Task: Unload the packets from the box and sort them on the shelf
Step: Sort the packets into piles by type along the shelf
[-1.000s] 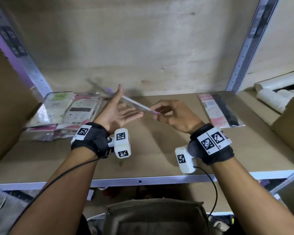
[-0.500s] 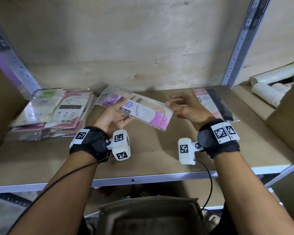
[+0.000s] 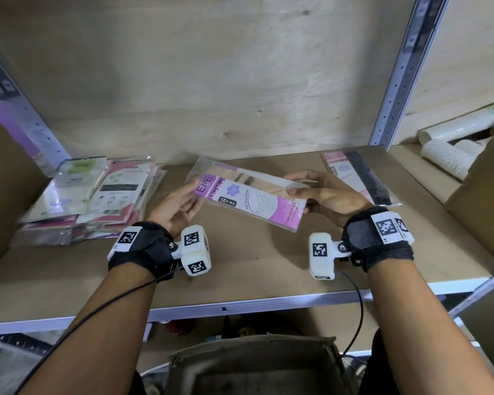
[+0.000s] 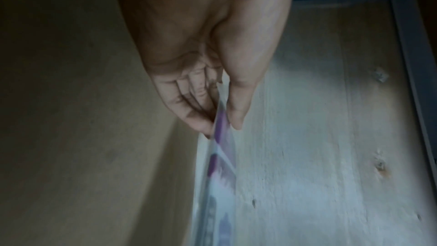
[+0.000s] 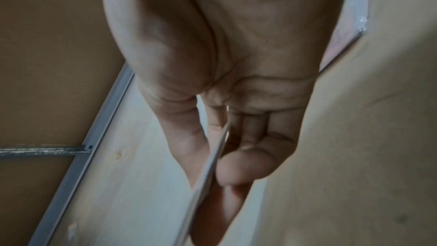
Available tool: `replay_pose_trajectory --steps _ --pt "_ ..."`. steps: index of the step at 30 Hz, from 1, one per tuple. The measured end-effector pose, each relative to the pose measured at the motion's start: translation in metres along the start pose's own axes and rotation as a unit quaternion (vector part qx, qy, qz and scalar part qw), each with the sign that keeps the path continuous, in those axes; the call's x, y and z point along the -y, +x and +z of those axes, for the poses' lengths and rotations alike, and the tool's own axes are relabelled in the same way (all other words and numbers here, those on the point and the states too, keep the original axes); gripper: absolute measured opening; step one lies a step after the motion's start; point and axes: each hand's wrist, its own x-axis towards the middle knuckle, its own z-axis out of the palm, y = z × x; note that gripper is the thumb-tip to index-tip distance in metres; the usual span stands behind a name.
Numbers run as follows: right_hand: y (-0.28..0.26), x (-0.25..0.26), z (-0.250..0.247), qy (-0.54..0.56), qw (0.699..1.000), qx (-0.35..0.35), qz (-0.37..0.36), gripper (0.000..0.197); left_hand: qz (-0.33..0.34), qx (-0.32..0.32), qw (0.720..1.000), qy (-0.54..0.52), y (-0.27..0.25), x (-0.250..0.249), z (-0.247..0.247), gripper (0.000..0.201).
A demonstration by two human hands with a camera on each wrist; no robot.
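Note:
A flat clear packet with a purple and white label [image 3: 248, 199] hangs face up above the middle of the wooden shelf [image 3: 240, 269]. My left hand [image 3: 180, 203] pinches its left end, thumb on top and fingers beneath. My right hand [image 3: 314, 195] pinches its right end the same way. In the left wrist view the packet [image 4: 221, 156] shows edge-on between thumb and fingers. The right wrist view shows its thin edge [image 5: 208, 166] held between the thumb and curled fingers. A pile of packets [image 3: 94, 201] lies at the shelf's left. A pink and black packet [image 3: 351, 175] lies at the right.
A brown cardboard wall [image 3: 9, 178] stands at the far left and a cardboard box [image 3: 488, 195] at the right. White ribbed rolls [image 3: 451, 155] lie in the adjoining bay beyond the metal upright [image 3: 399, 81]. A brown bag [image 3: 254, 366] sits below the shelf's front rail.
The packet turned from edge-on to face up. My left hand went from open beside it to pinching its left end, and my right hand now grips the right end.

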Motion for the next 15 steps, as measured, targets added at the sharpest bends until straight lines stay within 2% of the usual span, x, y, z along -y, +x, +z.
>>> replay_pose_trajectory --steps 3,7,11,15 --pt "0.0 -0.002 -0.004 -0.008 1.0 0.024 0.007 0.035 0.019 -0.028 0.999 0.036 0.0 -0.001 -0.008 0.016" --pt "0.0 -0.004 -0.004 -0.015 0.999 0.04 0.012 0.033 0.057 -0.065 0.982 0.167 -0.002 0.001 -0.013 0.023" --pt "-0.004 -0.002 -0.004 -0.029 0.998 0.057 0.014 0.032 0.101 -0.116 0.969 0.194 -0.006 0.004 -0.004 0.02" --pt "-0.007 -0.002 -0.004 -0.034 0.998 0.06 0.011 0.035 0.145 -0.166 0.939 0.264 -0.006 0.006 0.001 0.031"
